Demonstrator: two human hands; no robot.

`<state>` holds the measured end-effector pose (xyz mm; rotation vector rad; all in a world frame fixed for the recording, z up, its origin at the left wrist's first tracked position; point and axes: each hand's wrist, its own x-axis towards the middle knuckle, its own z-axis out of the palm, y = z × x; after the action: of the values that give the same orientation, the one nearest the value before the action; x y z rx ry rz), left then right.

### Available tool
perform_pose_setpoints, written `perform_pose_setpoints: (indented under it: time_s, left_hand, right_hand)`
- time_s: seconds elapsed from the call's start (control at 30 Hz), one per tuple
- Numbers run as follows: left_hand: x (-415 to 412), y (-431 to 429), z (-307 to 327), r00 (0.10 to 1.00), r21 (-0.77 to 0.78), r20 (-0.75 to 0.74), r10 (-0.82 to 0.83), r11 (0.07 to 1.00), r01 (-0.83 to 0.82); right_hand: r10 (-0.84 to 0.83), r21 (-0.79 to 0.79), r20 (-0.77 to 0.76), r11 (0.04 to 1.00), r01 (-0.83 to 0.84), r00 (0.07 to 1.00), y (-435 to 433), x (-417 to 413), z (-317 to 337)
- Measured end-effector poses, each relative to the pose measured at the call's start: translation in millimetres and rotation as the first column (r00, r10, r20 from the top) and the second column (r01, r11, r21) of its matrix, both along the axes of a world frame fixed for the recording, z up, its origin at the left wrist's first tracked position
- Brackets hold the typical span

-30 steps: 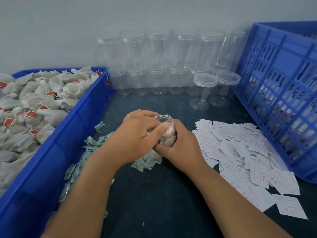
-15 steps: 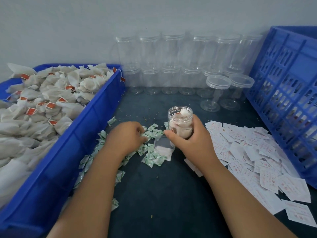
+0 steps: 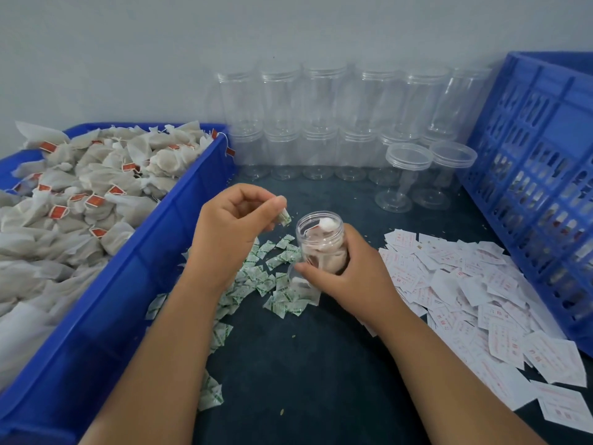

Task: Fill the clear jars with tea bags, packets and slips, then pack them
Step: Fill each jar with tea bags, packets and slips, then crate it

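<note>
With the right hand [image 3: 348, 279] gripping the clear round plastic jar [image 3: 316, 231] (tea bags [image 3: 330, 224] already inside), the left hand [image 3: 232, 228] pinched 1 small green-and-white packet [image 3: 284, 217], best released squarely over its mouth.

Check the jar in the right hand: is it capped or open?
Open. The jar in the right hand has a bare, lidless rim, with tea bags showing inside. The left hand pinches a packet.

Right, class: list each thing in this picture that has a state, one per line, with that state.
Held jar: lid off, part-filled with tea bags.
Left hand: pinching one packet beside the jar's mouth.
Right hand: gripping the jar.
Back-row jars: empty, stacked two high.
Blue bin: heaped with tea bags.
Slips: loose on the table.
</note>
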<state>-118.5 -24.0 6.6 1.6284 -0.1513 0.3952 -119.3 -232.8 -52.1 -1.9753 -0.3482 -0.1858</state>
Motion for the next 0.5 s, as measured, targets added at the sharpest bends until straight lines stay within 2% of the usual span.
perform_pose_setpoints:
  time_s: [0.1,0.2,0.3,0.4,0.5]
  left_hand:
    - [-3.4,-8.4,1.9,0.998,-0.017,-0.005,-0.065,0.998,0.065]
    - [-5.2,-16.3,-4.2,0.998,0.257,-0.025,-0.056,0.964,0.061]
    - [-5.7,-17.3,-6.6,1.0,0.389,-0.009,0.015,0.921,-0.011]
    - [-6.2,-14.0,-6.0,0.999,0.431,-0.035,0.016,0.902,0.0]
    - [-4.8,-14.7,-7.8,0.999,0.36,-0.043,0.023,0.933,-0.006]
  right_hand:
    - [0.039,-0.029,0.026,0.999,-0.038,0.999,2.9,-1.5,0.2]
    - [0.046,-0.037,0.065,0.998,-0.043,0.997,4.3,-3.2,0.4]
    - [0.047,-0.041,0.088,0.998,-0.043,0.995,4.4,-2.8,1.1]
    - [0.055,-0.046,0.121,0.998,-0.049,0.991,5.3,-3.0,1.5]
    - [0.059,-0.026,0.126,0.998,-0.056,0.99,6.2,-3.0,0.6]
